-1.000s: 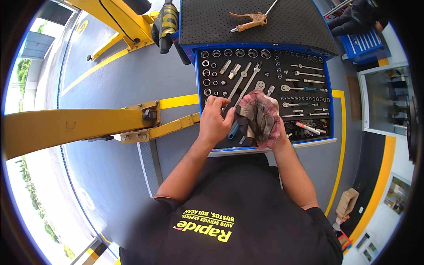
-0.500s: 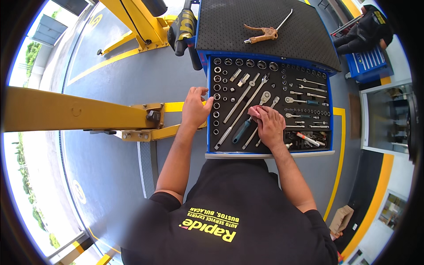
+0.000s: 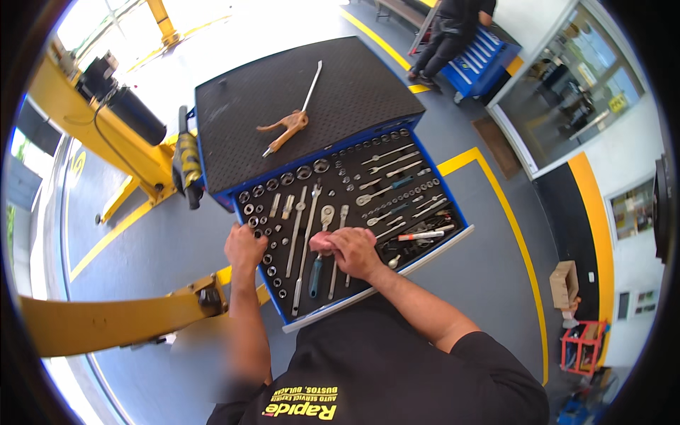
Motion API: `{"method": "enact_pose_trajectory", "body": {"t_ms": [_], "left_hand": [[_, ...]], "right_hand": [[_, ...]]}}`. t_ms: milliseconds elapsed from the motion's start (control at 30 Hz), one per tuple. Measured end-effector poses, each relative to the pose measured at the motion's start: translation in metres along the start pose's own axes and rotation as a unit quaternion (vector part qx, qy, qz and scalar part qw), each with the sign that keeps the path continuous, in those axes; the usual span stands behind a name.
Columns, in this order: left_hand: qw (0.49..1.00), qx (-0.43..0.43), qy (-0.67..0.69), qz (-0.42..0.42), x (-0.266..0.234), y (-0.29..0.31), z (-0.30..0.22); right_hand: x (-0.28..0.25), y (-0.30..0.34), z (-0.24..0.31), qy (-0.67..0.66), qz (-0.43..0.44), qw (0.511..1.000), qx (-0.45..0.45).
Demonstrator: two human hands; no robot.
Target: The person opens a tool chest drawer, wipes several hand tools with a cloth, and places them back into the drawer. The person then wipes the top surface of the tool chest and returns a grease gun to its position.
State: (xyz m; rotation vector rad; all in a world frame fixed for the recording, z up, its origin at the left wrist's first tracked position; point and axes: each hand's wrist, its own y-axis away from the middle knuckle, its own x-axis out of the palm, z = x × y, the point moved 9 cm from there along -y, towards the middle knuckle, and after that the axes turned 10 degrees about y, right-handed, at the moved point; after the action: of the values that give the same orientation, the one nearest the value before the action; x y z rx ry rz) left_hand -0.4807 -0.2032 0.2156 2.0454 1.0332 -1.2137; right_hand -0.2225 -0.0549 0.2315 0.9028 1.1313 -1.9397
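Note:
The open tool drawer (image 3: 445,246) is lined with black foam holding sockets, ratchets and long bars. My right hand (image 3: 356,253) is closed on a bunched pink cloth (image 3: 321,242). That cloth lies over the middle of a ratchet with a teal handle (image 3: 316,278); whether it presses on the tool I cannot tell. At the drawer's left side, my left hand (image 3: 245,246) curls over the edge beside a column of sockets (image 3: 267,259). Its thumb is inside the edge, and its other fingers are partly hidden.
An orange air blow gun (image 3: 289,131) lies on the cabinet's black ribbed top (image 3: 234,120). Yellow lift arms (image 3: 120,315) stand to the left. Beyond the cabinet, a person (image 3: 453,28) is near another blue tool cabinet (image 3: 482,60). Pens (image 3: 420,236) lie in the drawer's right compartment.
The view has turned, so the cabinet now appears tilted and farther left. My left hand's fingers have curled in at the drawer's edge. My right hand still holds the cloth over the ratchet.

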Motion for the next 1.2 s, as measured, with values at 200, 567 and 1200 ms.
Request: {"method": "enact_pose_trajectory", "body": {"t_ms": [200, 567, 1200], "left_hand": [[0.997, 0.067, 0.005, -0.033, -0.004, -0.011, -0.005], [0.898, 0.137, 0.404, 0.110, -0.022, 0.011, -0.075], [0.837, 0.137, 0.513, 0.133, 0.053, 0.067, -0.119]], "right_hand": [[-0.003, 0.003, -0.006, -0.032, -0.015, 0.999, 0.018], [0.054, 0.004, -0.053, -0.634, 0.046, 0.710, 0.305], [0.005, -0.027, -0.030, -0.865, 0.000, 0.446, 0.231]]}}
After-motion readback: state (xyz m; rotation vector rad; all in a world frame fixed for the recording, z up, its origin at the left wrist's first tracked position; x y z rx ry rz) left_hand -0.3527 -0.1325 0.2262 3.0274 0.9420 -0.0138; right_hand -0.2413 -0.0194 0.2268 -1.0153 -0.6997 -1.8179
